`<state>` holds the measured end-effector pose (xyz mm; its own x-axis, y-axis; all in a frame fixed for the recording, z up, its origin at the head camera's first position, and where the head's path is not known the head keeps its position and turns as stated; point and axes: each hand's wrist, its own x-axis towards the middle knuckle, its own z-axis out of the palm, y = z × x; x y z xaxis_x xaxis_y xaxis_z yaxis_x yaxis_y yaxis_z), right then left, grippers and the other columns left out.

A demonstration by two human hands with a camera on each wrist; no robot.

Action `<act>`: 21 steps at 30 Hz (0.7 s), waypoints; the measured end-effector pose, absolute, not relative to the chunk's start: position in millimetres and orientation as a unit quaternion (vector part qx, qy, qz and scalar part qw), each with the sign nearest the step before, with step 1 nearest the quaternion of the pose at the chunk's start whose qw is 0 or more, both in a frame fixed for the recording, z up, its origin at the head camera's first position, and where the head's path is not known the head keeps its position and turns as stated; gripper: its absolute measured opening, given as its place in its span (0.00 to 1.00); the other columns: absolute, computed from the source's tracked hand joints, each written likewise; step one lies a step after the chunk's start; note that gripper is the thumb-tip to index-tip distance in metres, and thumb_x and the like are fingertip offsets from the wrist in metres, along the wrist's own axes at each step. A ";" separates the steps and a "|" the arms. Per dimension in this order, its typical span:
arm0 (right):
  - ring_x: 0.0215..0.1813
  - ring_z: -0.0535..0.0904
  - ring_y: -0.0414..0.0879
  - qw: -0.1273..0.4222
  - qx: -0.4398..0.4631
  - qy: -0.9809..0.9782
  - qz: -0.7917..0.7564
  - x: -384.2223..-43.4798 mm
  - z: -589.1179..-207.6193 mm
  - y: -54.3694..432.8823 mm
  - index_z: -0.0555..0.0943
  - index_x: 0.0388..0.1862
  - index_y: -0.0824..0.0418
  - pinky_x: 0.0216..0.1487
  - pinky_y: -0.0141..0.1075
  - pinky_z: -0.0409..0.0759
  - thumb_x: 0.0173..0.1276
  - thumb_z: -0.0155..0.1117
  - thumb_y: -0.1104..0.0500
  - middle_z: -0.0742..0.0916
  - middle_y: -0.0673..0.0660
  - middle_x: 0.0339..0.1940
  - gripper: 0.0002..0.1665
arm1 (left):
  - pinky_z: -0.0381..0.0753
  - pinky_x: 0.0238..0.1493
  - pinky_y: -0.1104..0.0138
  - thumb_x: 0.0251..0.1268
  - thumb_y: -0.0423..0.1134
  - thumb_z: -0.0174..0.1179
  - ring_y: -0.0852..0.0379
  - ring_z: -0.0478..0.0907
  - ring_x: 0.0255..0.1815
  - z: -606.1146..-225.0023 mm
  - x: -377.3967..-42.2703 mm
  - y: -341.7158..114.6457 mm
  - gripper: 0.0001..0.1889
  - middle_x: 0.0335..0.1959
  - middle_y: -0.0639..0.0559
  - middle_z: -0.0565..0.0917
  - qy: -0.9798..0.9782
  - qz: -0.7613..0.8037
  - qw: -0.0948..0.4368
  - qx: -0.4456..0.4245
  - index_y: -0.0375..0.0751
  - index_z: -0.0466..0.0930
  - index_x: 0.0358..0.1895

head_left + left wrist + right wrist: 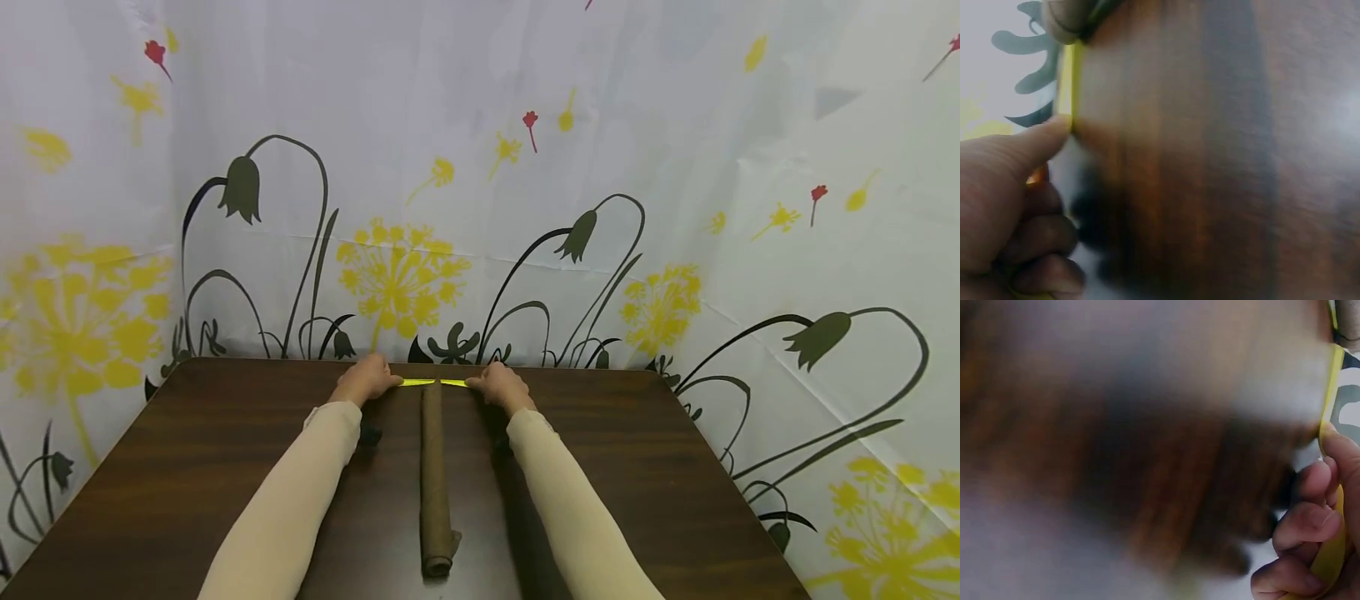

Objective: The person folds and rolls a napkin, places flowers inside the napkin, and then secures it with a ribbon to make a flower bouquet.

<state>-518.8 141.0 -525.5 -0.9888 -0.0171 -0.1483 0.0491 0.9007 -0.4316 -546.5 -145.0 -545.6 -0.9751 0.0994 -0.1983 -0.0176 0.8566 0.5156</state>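
A brown rolled-up cloth (pixel 433 475) lies lengthwise on the dark wood table, its near end showing a loose flap. At its far end a flat yellow ribbon (pixel 453 383) runs out to both sides, its middle hidden by the roll. My left hand (pixel 366 380) pinches the ribbon to the left of the roll. To the right, my right hand (pixel 501 387) pinches the other side. In the right wrist view, a tail of the ribbon (pixel 1330 556) runs through the curled fingers (pixel 1307 528). The left wrist view shows the left thumb (pixel 1041 140) pressed on the ribbon.
The table (pixel 637 475) has its far edge just beyond both hands. Behind it hangs a white curtain (pixel 450 83) printed with yellow, red and dark green flowers. Dark shadows lie under both forearms.
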 end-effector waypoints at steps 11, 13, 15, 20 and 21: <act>0.21 0.63 0.45 0.062 -0.055 0.969 -0.234 -524.9 -528.7 145.8 0.67 0.18 0.53 0.27 0.40 0.64 0.84 0.59 0.38 0.68 0.50 0.17 0.34 | 0.69 0.32 0.56 0.83 0.58 0.58 0.52 0.67 0.24 -535.0 -518.4 -143.8 0.27 0.22 0.51 0.66 0.972 0.230 0.007 0.039 0.47 0.63 0.25; 0.23 0.64 0.45 0.069 -0.069 0.966 -0.238 -527.9 -529.4 150.1 0.68 0.20 0.53 0.30 0.40 0.64 0.83 0.61 0.37 0.69 0.49 0.19 0.33 | 0.67 0.31 0.57 0.80 0.61 0.60 0.54 0.64 0.24 -534.3 -520.1 -146.8 0.29 0.22 0.52 0.65 0.973 0.226 0.010 0.049 0.48 0.63 0.24; 0.25 0.65 0.45 0.073 -0.080 0.966 -0.234 -530.9 -531.7 154.1 0.69 0.23 0.52 0.32 0.40 0.65 0.82 0.61 0.36 0.70 0.49 0.22 0.31 | 0.66 0.29 0.58 0.78 0.64 0.61 0.55 0.63 0.23 -533.0 -521.0 -149.6 0.30 0.22 0.52 0.64 0.972 0.226 0.022 0.060 0.48 0.62 0.24; 0.26 0.66 0.45 0.065 -0.087 0.968 -0.225 -536.9 -536.2 157.9 0.68 0.23 0.52 0.33 0.40 0.65 0.82 0.62 0.37 0.71 0.49 0.23 0.30 | 0.66 0.31 0.59 0.77 0.67 0.57 0.56 0.63 0.23 -530.2 -522.9 -155.3 0.31 0.23 0.51 0.68 0.959 0.266 0.064 0.071 0.47 0.65 0.24; 0.26 0.66 0.45 0.064 -0.086 0.968 -0.225 -537.8 -536.8 157.5 0.68 0.23 0.52 0.33 0.41 0.65 0.82 0.62 0.37 0.70 0.49 0.23 0.31 | 0.66 0.32 0.59 0.77 0.67 0.56 0.56 0.63 0.23 -529.8 -523.4 -156.4 0.31 0.23 0.51 0.68 0.956 0.275 0.072 0.071 0.48 0.65 0.24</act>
